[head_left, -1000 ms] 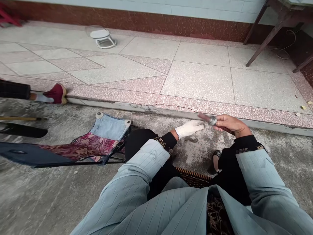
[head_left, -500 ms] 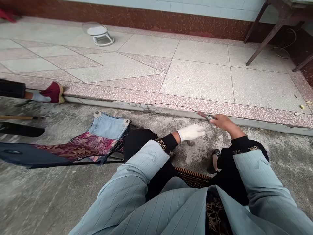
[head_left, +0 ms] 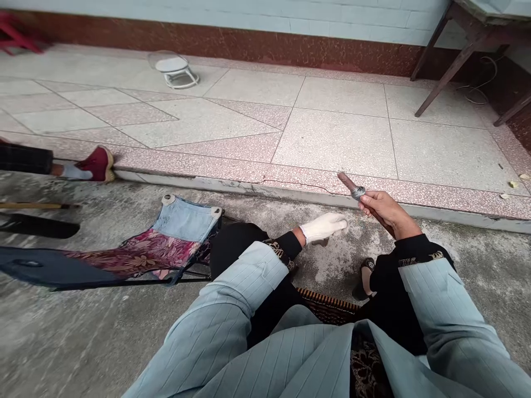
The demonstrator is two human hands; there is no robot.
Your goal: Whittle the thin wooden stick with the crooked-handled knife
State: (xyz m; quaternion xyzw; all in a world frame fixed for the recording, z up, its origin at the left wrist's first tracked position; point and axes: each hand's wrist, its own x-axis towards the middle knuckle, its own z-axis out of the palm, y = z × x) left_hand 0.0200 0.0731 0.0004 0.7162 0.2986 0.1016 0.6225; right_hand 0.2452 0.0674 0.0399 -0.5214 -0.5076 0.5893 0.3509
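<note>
My right hand (head_left: 385, 211), bare, grips a brown stick wound with silver wire (head_left: 347, 182) near its wire-wrapped end. The brown end points up and left over the edge of the tiled step. To its left is my left hand (head_left: 324, 227), in a white knitted glove, low over the concrete. Its fingers are drawn together at the tips; whatever they hold, if anything, does not show. The two hands are apart. A dark curved object (head_left: 320, 242) lies on the ground, mostly hidden under the glove, its kind unclear.
The raised step (head_left: 265, 190) runs across in front of me. A folding lounge chair (head_left: 174, 237) stands at my left. Another person's shoe (head_left: 98, 164) shows farther left. On the tiles are a small white stool (head_left: 179, 72) and a wooden table (head_left: 468, 50).
My right hand has turned the wire-wound stick: it dipped a little, then its brown end rose steeper. My gloved left hand shifted slightly right and down. The view has tilted a little.
</note>
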